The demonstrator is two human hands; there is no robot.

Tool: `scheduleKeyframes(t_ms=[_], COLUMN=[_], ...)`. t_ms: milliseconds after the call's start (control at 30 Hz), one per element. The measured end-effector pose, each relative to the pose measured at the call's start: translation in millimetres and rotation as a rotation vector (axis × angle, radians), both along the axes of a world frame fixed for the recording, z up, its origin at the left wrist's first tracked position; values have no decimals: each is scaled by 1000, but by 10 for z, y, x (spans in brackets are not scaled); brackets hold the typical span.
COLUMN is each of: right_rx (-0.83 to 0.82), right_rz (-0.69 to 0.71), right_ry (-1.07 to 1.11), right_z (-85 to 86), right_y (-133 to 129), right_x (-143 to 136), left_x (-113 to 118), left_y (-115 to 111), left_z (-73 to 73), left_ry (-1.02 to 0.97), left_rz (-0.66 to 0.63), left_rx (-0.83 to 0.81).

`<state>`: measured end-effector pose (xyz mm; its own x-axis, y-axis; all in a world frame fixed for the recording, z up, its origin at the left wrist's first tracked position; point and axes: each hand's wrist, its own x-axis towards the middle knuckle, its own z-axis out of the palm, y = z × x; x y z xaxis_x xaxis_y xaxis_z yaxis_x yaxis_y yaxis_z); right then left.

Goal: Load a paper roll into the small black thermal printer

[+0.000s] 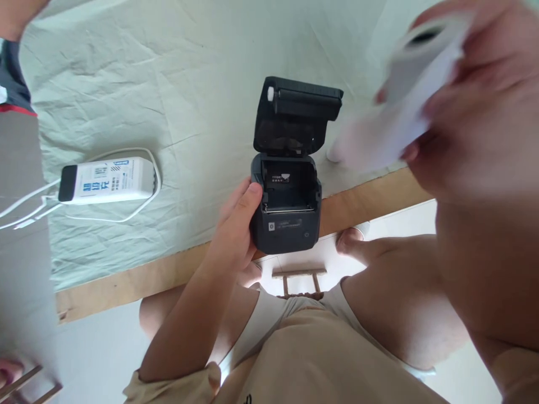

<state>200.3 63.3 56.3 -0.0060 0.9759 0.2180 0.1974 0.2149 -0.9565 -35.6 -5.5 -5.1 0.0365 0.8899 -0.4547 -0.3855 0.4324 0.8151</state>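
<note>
A small black label printer (pixel 290 230) is held near the table's front edge, its lid (pixel 297 115) raised and its paper compartment bare inside. My left hand (pixel 238 224) grips the printer's left side, thumb on the top rim. Higher up at the right, my right hand (pixel 467 106) holds a white paper roll (pixel 408 78), blurred by motion, with a strip of paper hanging toward the lower left. The roll is apart from the printer. A small white round object (pixel 334 152) shows beside the lid, partly hidden by the paper.
A white power bank or charger (pixel 113 180) with looped white cables lies at the left on the pale green cloth (pixel 202 73). The table's wooden edge (pixel 138 280) runs below it. Another person's arm (pixel 17 19) shows at the top left. A wooden stool (pixel 298 275) stands below.
</note>
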Motion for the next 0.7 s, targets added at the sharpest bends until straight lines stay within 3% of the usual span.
scheduleKeyframes(t_ms=[100, 200, 300, 467, 600, 700], right_rx=[-177, -116, -146, -67, 57, -33], right_rz=[-294, -407, -374, -331, -274, -298], right_ry=[245, 219, -57, -627, -672, -715], right_z=[-162, -388, -538, -565, -599, -630], right_y=[241, 340, 274, 157, 186, 212], right_x=[231, 371, 424, 442, 468, 482], left_x=[-33, -49, -41, -4, 21, 24], left_y=[20, 36, 37, 22, 21, 23], left_z=[-32, -50, -35, 46, 91, 93], left_ry=[-5, -23, -25, 9, 18, -3], left_rz=[-63, -95, -85, -30, -10, -22], left_rx=[33, 64, 52, -16, -31, -25])
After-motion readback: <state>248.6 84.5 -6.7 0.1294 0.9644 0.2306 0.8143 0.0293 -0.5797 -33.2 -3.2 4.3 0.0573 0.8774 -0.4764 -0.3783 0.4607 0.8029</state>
